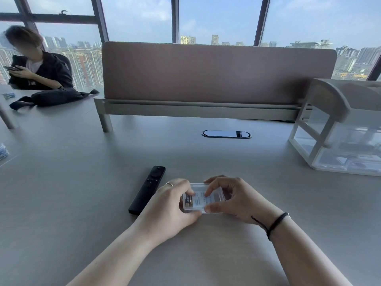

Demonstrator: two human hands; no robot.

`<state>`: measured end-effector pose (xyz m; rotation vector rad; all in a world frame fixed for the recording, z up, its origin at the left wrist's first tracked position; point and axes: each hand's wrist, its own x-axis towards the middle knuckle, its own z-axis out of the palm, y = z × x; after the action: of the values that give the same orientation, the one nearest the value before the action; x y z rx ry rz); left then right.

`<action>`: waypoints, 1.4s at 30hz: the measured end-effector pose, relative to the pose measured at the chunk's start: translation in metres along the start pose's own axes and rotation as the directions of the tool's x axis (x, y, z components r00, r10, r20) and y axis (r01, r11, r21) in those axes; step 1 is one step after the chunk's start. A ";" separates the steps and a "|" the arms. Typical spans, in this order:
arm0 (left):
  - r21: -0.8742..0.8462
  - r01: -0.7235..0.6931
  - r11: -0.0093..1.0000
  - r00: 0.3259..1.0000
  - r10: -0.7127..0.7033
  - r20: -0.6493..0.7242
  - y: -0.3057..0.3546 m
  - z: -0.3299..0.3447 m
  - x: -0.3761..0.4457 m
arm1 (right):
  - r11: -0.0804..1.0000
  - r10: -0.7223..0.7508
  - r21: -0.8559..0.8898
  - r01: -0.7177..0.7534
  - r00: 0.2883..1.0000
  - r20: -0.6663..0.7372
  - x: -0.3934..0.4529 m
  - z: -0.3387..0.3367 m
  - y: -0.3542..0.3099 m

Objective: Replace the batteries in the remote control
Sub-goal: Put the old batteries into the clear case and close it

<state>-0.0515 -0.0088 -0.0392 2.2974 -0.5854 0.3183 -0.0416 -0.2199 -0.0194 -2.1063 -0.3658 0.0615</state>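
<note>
1. Fingers of both hands close around a small clear plastic case; the left hand grips its left end, the right hand its right end.
2. Under them, the grey desk carries everything.
3. Just left of the left hand, a black remote control lies face up.
4. Inside the case, the contents are too blurred to make out.

remote control: slim, black, buttons up, lay flat on desk | battery case: clear plastic, closed, just right of remote control
</note>
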 end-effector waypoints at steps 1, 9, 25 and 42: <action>0.000 -0.001 1.000 1.000 0.001 0.001 0.000 0.000 0.000 | 1.000 0.003 -0.004 -0.003 1.000 0.006 0.000 0.000 0.001; 0.001 -0.006 1.000 1.000 0.006 0.000 0.001 0.000 0.000 | 0.995 -0.027 -0.101 0.022 0.999 -0.040 0.004 0.007 0.007; 0.399 0.358 0.844 0.929 -0.280 -0.242 -0.014 -0.016 0.005 | 0.944 0.022 -0.304 -0.124 0.947 -0.320 0.013 -0.001 0.033; 0.265 0.453 0.851 0.891 -0.421 -0.169 -0.001 -0.018 0.003 | 0.935 0.043 -0.320 -0.154 0.943 -0.330 0.013 0.002 0.029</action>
<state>-0.0495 0.0033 -0.0260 2.6013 0.0606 0.3173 -0.0230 -0.2287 -0.0431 -2.4286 -0.0750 -0.3021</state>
